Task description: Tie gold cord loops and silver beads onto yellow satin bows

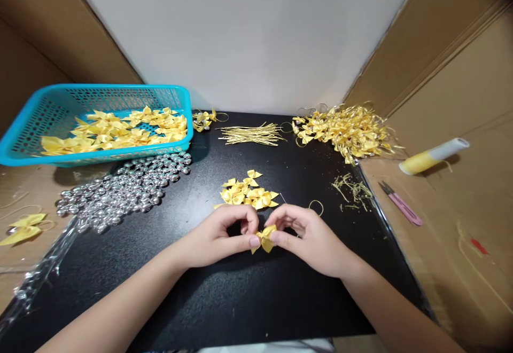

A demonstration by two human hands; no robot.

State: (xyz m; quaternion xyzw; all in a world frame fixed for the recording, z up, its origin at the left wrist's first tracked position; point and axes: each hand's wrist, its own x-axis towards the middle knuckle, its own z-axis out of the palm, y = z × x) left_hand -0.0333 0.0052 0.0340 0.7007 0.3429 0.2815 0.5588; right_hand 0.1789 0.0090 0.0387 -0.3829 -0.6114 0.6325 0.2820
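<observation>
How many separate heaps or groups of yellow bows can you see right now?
5, plus one bow pinched between left hand and right hand: blue basket, small pile ahead of the hands, big tangled heap far right, few beside basket, one far left. More may be buried.

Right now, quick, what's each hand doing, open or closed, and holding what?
Left hand: closed, fingers pinching the yellow bow.
Right hand: closed, pinching the same bow from the other side.

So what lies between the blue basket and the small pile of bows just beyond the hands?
In the head view, silver beads lie below the blue basket; then bare black mat reaches the bows.
</observation>
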